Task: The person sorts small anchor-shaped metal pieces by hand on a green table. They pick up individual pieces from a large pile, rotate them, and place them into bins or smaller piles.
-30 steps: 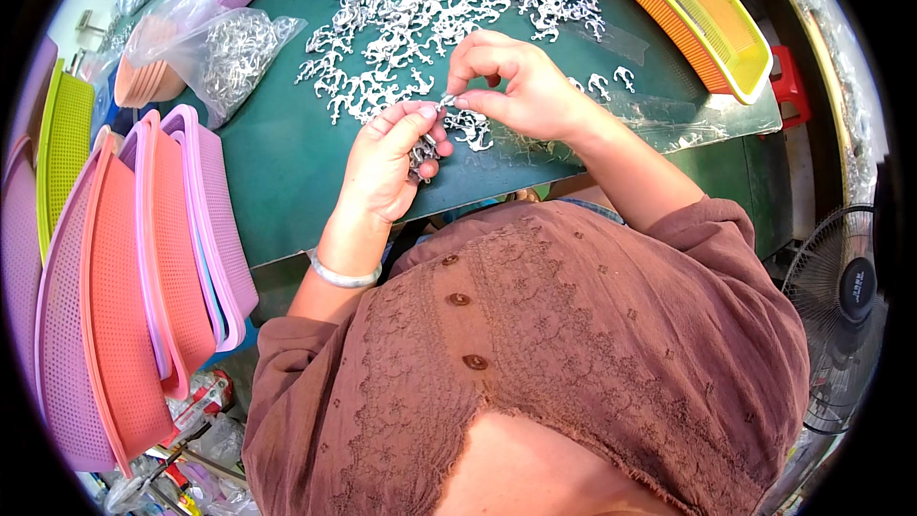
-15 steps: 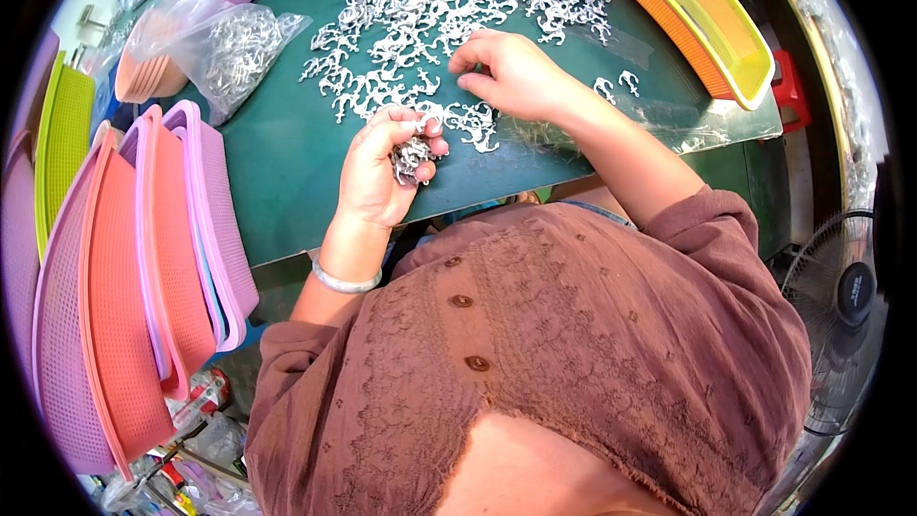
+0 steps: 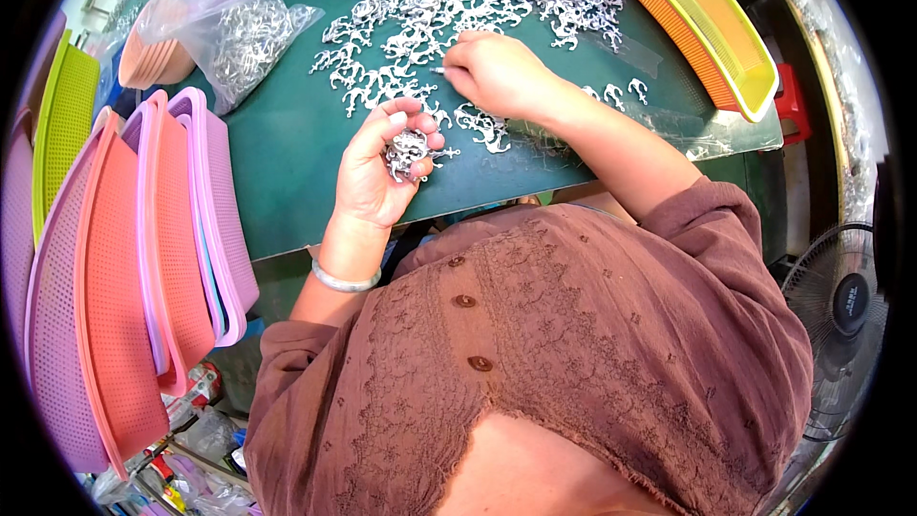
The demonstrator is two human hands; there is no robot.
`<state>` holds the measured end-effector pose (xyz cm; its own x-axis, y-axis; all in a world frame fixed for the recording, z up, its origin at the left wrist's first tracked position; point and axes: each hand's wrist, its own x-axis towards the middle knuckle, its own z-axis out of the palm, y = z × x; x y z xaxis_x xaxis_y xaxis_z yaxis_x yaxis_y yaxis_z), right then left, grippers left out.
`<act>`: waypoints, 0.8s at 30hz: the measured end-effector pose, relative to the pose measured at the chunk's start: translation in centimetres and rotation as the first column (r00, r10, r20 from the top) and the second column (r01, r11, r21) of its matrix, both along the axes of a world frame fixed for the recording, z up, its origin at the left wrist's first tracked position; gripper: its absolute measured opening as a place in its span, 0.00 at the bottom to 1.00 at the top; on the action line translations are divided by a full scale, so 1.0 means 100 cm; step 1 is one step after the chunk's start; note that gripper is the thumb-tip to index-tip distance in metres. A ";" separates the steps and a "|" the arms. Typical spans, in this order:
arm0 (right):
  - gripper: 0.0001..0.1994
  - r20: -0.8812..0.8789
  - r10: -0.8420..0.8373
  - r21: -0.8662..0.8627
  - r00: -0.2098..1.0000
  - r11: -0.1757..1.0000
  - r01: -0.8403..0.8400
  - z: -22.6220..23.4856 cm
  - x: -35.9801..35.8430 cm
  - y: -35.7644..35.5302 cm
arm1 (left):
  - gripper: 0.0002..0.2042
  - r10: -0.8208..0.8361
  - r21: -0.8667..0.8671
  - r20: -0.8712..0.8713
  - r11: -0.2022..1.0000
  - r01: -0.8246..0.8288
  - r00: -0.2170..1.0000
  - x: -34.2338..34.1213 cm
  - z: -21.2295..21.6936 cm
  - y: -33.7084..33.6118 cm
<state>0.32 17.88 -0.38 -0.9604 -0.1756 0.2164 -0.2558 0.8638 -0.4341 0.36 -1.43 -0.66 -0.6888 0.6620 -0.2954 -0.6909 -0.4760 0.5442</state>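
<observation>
My left hand (image 3: 374,158) is cupped around a handful of small silver metal pieces (image 3: 408,153), curved and rather anchor-like. Its fingers curl over them, and a few ends poke out at the side. Farther right, my right hand (image 3: 497,72) hovers at the near edge of the pile, thumb and fingertips pinched on one silver metal piece (image 3: 438,70) whose end sticks out to the left. The big loose pile of the same pieces (image 3: 420,24) spreads over the green tabletop (image 3: 287,158). Several lie apart just beyond my left fingertips, partly hidden by my hands.
At the left stand nested plastic baskets (image 3: 124,296) in pink, purple and green. A clear bag of metal pieces (image 3: 253,43) sits beside stacked pink containers (image 3: 158,53). A yellow-and-orange basket (image 3: 707,29) rests at the back right. A fan (image 3: 841,325) and red stool (image 3: 791,105) are at the right.
My right hand has moved slightly left and its fingers have closed on a piece. My left fingers have loosened a little, showing more of the handful. Another loose piece shows beside my right forearm.
</observation>
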 end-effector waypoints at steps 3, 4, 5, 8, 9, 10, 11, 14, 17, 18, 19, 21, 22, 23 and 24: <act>0.08 -0.026 -0.016 -0.118 1.000 0.993 0.013 0.004 -0.002 0.008 | 0.08 0.012 -0.127 -0.013 0.992 -0.014 1.000 0.000 0.001 0.004; 0.08 -0.034 0.018 -0.237 0.999 0.971 -0.025 0.004 -0.001 0.010 | 0.08 0.020 -0.181 -0.015 0.983 -0.023 1.000 0.000 0.002 0.005; 0.08 0.017 0.029 -0.334 0.999 0.942 -0.022 0.007 0.002 0.010 | 0.09 0.015 -0.191 -0.012 0.981 -0.017 1.000 0.001 0.003 0.006; 0.07 0.154 0.093 -0.577 0.984 0.817 0.013 0.019 0.015 0.006 | 0.09 0.003 -0.217 -0.011 0.976 -0.006 1.000 0.001 0.008 0.010; 0.06 0.042 0.125 -0.547 0.991 0.833 -0.082 0.020 0.018 0.005 | 0.08 -0.001 -0.220 -0.020 0.976 -0.003 1.000 0.001 0.008 0.011; 0.06 -0.070 0.160 -0.506 0.985 0.845 -0.174 0.020 0.021 0.005 | 0.08 -0.005 -0.222 -0.028 0.975 -0.002 1.000 0.002 0.008 0.011; 0.06 -0.179 0.199 -0.454 0.964 0.852 -0.260 0.020 0.024 0.005 | 0.07 -0.001 -0.220 -0.043 0.976 -0.009 0.999 0.002 0.008 0.011; 0.04 -0.254 0.213 -0.440 0.943 0.843 -0.309 0.022 0.027 0.006 | 0.05 0.006 -0.221 -0.094 0.975 -0.027 0.996 0.003 0.008 0.011; 0.04 -0.284 0.201 -0.466 0.938 0.825 -0.318 0.021 0.029 0.006 | 0.05 0.004 -0.244 -0.146 0.969 -0.041 0.989 0.005 0.008 0.011; 0.04 -0.285 0.198 -0.478 0.938 0.818 -0.318 0.020 0.030 0.006 | 0.05 0.001 -0.252 -0.160 0.967 -0.042 0.987 0.006 0.008 0.010; 0.05 -0.273 0.203 -0.469 0.940 0.825 -0.314 0.021 0.031 0.007 | 0.05 -0.003 -0.259 -0.174 0.965 -0.043 0.985 0.007 0.008 0.010; 0.05 -0.249 0.212 -0.451 0.945 0.838 -0.307 0.022 0.033 0.009 | 0.05 0.000 -0.268 -0.186 0.962 -0.050 0.983 0.008 0.009 0.010; 0.05 -0.254 0.211 -0.456 0.944 0.834 -0.309 0.022 0.033 0.009 | 0.05 0.001 -0.272 -0.191 0.961 -0.054 0.982 0.009 0.010 0.011; 0.05 -0.259 0.210 -0.461 0.943 0.831 -0.312 0.022 0.034 0.009 | 0.05 0.003 -0.281 -0.194 0.958 -0.058 0.981 0.009 0.011 0.011; 0.05 -0.264 0.209 -0.465 0.942 0.828 -0.314 0.022 0.034 0.009 | 0.05 0.004 -0.289 -0.197 0.955 -0.062 0.980 0.010 0.012 0.011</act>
